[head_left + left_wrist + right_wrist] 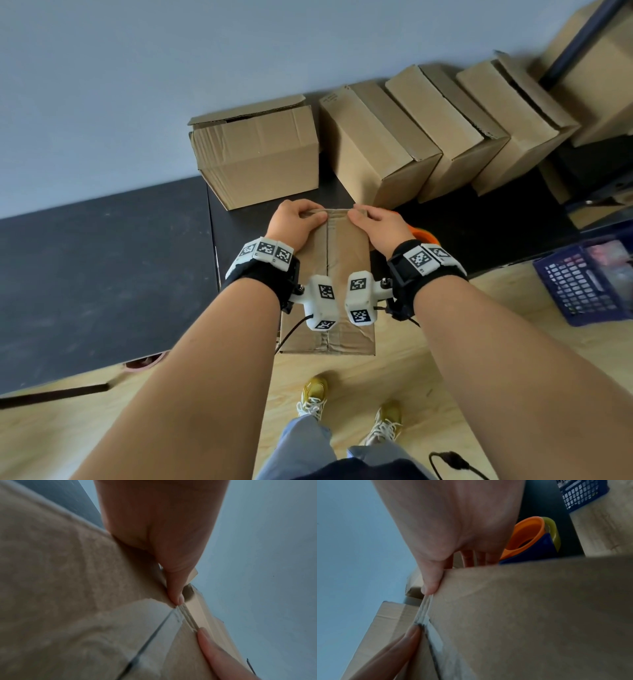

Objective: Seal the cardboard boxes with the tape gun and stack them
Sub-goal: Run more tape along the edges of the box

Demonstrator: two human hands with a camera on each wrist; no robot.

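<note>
A brown cardboard box point(342, 260) stands at the dark table's front edge, its top flaps closed and a strip of clear tape point(164, 616) running along the centre seam. My left hand point(296, 222) grips the box's far top edge left of the seam, thumb on top. My right hand point(380, 222) grips the same edge right of the seam. In the wrist views both thumbs press the tape end point(426, 608) down at the edge. The orange and blue tape gun point(529, 536) lies on the table just right of the box, mostly hidden behind my right hand in the head view.
An open-flapped box point(260, 154) stands right behind the held one. A row of boxes point(394, 144) leans along the wall to the right. A blue basket point(589, 281) sits on the floor at right. The dark table point(102, 274) stretches left.
</note>
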